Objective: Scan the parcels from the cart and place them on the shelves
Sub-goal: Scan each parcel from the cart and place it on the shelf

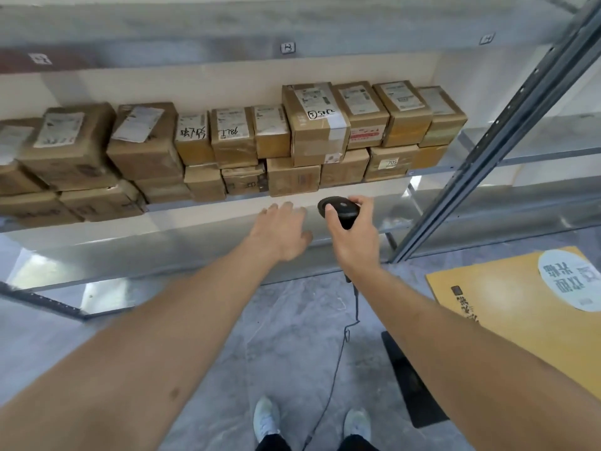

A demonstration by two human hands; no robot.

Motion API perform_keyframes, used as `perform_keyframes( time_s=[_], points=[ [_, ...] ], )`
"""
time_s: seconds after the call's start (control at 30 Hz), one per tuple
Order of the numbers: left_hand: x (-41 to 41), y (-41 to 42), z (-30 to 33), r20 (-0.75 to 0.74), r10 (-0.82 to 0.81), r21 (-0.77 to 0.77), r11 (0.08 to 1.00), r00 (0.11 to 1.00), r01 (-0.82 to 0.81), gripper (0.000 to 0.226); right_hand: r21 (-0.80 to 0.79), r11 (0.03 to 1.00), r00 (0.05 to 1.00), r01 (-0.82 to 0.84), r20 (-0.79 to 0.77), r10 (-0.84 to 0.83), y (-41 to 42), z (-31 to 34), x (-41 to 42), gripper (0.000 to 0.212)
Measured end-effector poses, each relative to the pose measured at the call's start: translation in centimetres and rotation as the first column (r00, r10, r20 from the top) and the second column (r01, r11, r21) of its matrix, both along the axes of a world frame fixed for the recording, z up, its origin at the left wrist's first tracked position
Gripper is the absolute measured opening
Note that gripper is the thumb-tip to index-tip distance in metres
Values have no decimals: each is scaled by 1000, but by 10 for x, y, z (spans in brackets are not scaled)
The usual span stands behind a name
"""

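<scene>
Brown cardboard parcels (227, 148) with white printed labels and black handwritten marks line the pale grey metal shelf (201, 222). A black handheld scanner (340, 209), mottled grey floor (292, 336), yellow floor mat (520, 307) with white disc.

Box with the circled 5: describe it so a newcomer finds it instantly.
Look at the metal shelf loaded with cardboard parcels, then the upper row right of centre. The box is the tallest there, standing forward of its neighbours. Only it has a handwritten circled 5 with "5082" under its label and a clear tape strip down its front.
</scene>
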State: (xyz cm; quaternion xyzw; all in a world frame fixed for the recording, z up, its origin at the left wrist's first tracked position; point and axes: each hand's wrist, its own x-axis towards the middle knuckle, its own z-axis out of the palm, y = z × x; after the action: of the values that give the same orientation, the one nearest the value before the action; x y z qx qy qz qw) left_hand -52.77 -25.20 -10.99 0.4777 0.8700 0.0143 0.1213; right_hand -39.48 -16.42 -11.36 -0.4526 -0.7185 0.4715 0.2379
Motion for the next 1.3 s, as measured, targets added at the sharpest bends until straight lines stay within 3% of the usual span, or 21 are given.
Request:
perform_keyframes(
  time_s=[0.17, 0.5, 0.87, 1.3],
  points=[
    [-21, -2, -36, 57, 4, -34, 999, 998, -2, 47, -37, 999, 998, -24, 58, 26, 6, -35, -25, 43],
    [-40, 43, -136, 62, 178, -99, 980, 982, -171, 55, -120, 987, 984, -111, 124, 126, 72, -152, -61, 46],
    [-85, 118, -264, 84, 266, -120, 960, 960, -255, 52, -175, 975, 984, -135, 95, 153, 148, -290, -127, 51],
    [-190, 194, -428, -35, 220, 33, 975, 975, -219, 60, -63, 990, 986, -125, 107, 131, 234, -455, -238, 53]
  ],
)
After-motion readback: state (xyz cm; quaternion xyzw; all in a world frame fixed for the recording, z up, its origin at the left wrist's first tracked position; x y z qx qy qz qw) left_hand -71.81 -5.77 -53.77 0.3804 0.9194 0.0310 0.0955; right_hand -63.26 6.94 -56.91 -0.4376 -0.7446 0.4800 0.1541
